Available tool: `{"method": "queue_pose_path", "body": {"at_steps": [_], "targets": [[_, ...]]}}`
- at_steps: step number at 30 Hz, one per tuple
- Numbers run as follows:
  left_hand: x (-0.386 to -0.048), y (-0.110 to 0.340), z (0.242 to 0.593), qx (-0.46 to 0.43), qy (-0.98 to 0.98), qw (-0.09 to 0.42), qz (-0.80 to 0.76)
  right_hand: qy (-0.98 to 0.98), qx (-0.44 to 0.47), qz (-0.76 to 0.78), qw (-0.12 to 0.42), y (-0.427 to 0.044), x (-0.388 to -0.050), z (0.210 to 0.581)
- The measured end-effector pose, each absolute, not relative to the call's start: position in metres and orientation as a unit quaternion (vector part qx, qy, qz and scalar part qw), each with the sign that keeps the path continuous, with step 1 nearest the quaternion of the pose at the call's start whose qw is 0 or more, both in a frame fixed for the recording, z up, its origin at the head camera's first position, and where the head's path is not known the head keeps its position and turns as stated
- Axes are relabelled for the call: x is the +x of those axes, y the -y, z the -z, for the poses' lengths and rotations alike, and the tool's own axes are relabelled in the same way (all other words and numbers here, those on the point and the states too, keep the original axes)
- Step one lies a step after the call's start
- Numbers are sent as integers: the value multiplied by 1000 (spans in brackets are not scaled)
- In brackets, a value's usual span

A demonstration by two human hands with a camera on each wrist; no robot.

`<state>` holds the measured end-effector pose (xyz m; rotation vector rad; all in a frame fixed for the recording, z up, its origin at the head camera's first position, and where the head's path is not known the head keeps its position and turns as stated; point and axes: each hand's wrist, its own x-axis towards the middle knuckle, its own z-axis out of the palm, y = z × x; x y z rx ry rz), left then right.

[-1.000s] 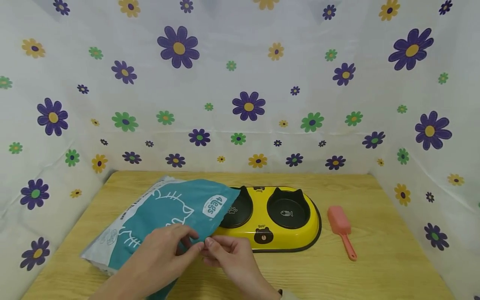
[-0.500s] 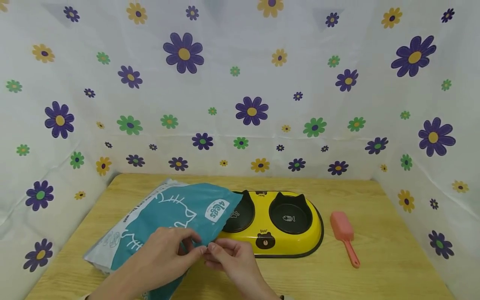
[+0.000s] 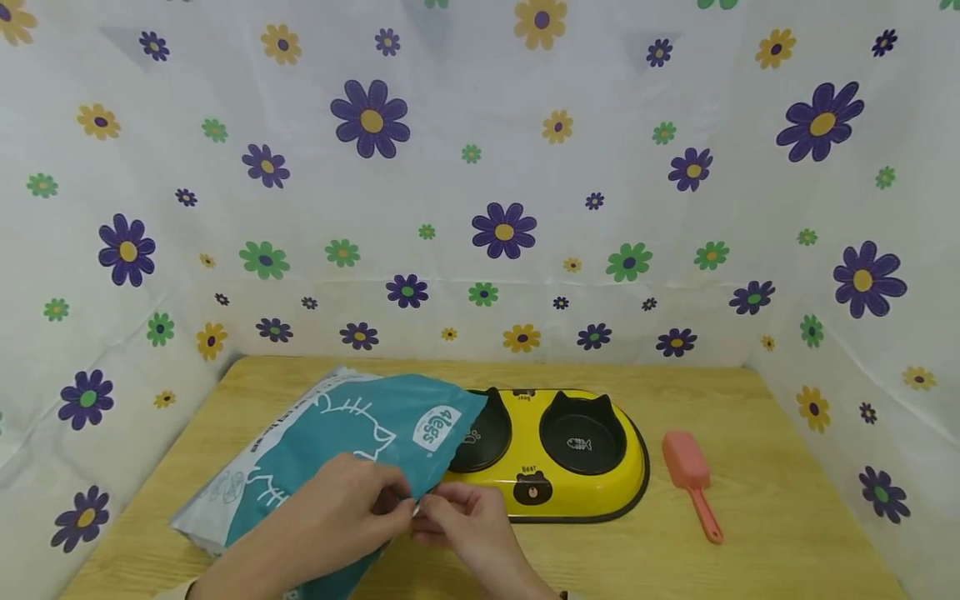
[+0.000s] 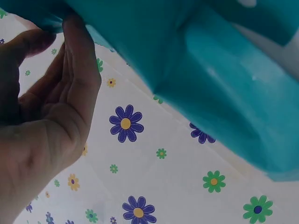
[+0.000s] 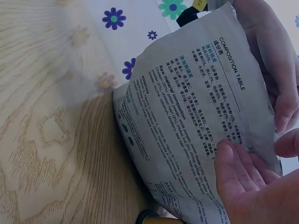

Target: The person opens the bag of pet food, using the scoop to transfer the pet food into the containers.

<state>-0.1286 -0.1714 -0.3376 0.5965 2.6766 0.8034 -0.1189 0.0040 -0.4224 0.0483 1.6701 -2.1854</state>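
A teal and white pet food bag (image 3: 405, 400) with a line-drawn cat lies tilted at the left, its top corner over the left bowl of a yellow double feeder. My left hand (image 3: 322, 508) lies over the bag's front and pinches its edge between thumb and fingers. Close against it, my right hand (image 3: 476, 517) pinches the same edge. From the left wrist view, a thumb and finger grip the bag's teal rim. Printed text covers the back of the bag (image 5: 187, 93) in the right wrist view, where the right fingers touch it. Whether the edge is torn is hidden.
The yellow double feeder (image 3: 555, 492) with black cat-eared bowls stands mid-table, its left bowl partly covered by the bag. A pink scoop (image 3: 686, 462) lies to its right on the wooden table (image 3: 600, 558). Flower-printed cloth (image 3: 450, 183) surrounds the back and sides.
The head view has tilted up a little, so everything sits lower. Both hands keep pinching the bag's edge, with small finger shifts. Feeder and scoop stay put.
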Motion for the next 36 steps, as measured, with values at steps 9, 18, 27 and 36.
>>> {"method": "queue_pose_path", "body": {"at_steps": [9, 18, 27, 36], "targets": [[-133, 165, 331, 268, -926, 142, -225, -608, 14, 765, 211, -2, -122, 424], [-127, 154, 329, 253, -947, 132, -145, -619, 4, 754, 220, 0, -119, 425], [-129, 155, 336, 260, -946, 146, -130, -639, -20, 737, 220, -5, -122, 424], [-137, 153, 341, 256, -939, 170, -156, -640, -55, 738, 209, -8, -138, 428]]}}
